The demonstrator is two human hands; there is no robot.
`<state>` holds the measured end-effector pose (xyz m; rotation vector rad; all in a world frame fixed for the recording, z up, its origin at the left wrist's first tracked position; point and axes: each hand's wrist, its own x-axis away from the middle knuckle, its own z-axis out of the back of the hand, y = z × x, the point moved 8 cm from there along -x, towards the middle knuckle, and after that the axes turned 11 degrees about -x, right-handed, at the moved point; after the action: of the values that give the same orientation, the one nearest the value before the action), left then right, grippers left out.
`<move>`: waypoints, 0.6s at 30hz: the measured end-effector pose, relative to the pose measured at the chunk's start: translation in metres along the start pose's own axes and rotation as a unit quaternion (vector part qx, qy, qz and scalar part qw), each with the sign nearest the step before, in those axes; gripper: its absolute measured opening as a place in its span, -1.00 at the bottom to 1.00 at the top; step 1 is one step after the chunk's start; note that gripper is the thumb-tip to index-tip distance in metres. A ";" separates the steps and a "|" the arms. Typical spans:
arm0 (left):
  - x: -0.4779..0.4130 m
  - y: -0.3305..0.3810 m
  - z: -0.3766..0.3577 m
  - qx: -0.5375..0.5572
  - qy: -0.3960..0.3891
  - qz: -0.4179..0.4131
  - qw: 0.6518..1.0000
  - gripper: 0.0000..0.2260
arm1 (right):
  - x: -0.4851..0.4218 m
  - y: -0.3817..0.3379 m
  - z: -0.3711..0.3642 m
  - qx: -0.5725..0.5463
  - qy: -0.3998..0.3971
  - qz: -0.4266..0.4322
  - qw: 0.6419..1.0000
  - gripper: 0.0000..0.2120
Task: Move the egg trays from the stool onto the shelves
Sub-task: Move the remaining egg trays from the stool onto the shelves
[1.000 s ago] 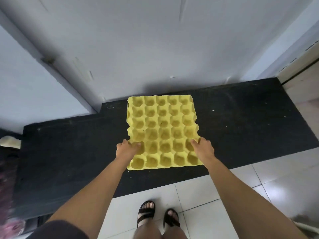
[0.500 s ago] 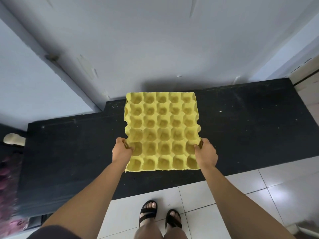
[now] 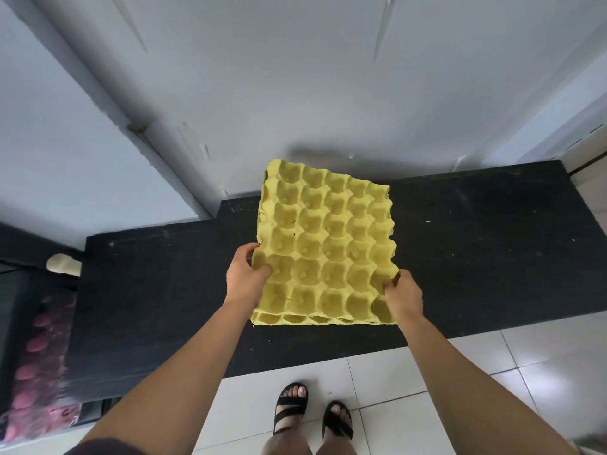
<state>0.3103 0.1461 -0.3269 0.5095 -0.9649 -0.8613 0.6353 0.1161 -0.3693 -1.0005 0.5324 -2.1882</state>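
Above a long black ledge set against a pale wall, a person holds a yellow moulded-pulp egg tray in both hands.

- Tray: cups facing up, empty. It is tilted, with the far left corner highest, and looks clear of the ledge. A second rim shows under the near edge, so this may be two trays nested.
- Left hand: clamped on the tray's left edge near the front, thumb lying across the top into a cup, fingers out of sight beneath.
- Right hand: gripping the right edge near the front, fingertips curled over the rim.
- Surroundings: white tiled floor, sandalled feet below, and a blurred stack of pink trays low at far left.

Step in hand, as judged: the carry, tray held between pickup and set-down. No stool is visible, and it cannot be told whether the black ledge is the shelf meant.

The next move calls for levelling the tray, bringing it square over its resting place, lowering it flat, then freeing both hands. Pulp this thin probably bends, so an even two-sided hold matters.
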 end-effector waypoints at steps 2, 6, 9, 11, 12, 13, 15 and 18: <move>0.007 0.007 0.006 0.020 0.003 -0.005 1.000 -0.57 | 0.006 -0.006 0.009 -0.034 0.001 0.005 0.999 -0.74; 0.019 0.022 0.019 0.047 -0.004 -0.007 0.999 -0.58 | 0.025 -0.022 0.031 -0.105 -0.028 0.007 0.994 -0.71; 0.029 0.036 0.033 0.057 0.001 -0.008 0.998 -0.59 | 0.037 -0.037 0.047 -0.121 -0.047 0.010 0.991 -0.70; 0.034 0.046 0.042 0.052 0.010 -0.013 0.999 -0.58 | 0.041 -0.047 0.052 -0.103 -0.050 0.014 0.993 -0.71; 0.035 0.051 0.045 0.049 0.016 -0.020 0.998 -0.58 | 0.041 -0.051 0.054 -0.089 -0.042 0.017 0.995 -0.71; 0.037 0.057 0.046 0.046 0.020 -0.028 0.998 -0.58 | 0.041 -0.053 0.056 -0.079 -0.032 0.017 0.996 -0.70; 0.041 0.065 0.046 0.042 0.027 -0.045 0.998 -0.58 | 0.042 -0.052 0.055 -0.098 -0.027 0.001 0.995 -0.71; 0.045 0.073 0.049 0.045 0.037 -0.068 0.996 -0.58 | 0.046 -0.044 0.046 -0.195 -0.061 -0.037 0.978 -0.67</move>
<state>0.3107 0.1512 -0.2281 0.6860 -0.9118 -0.9170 0.6312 0.1103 -0.2906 -1.3687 0.9012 -2.1136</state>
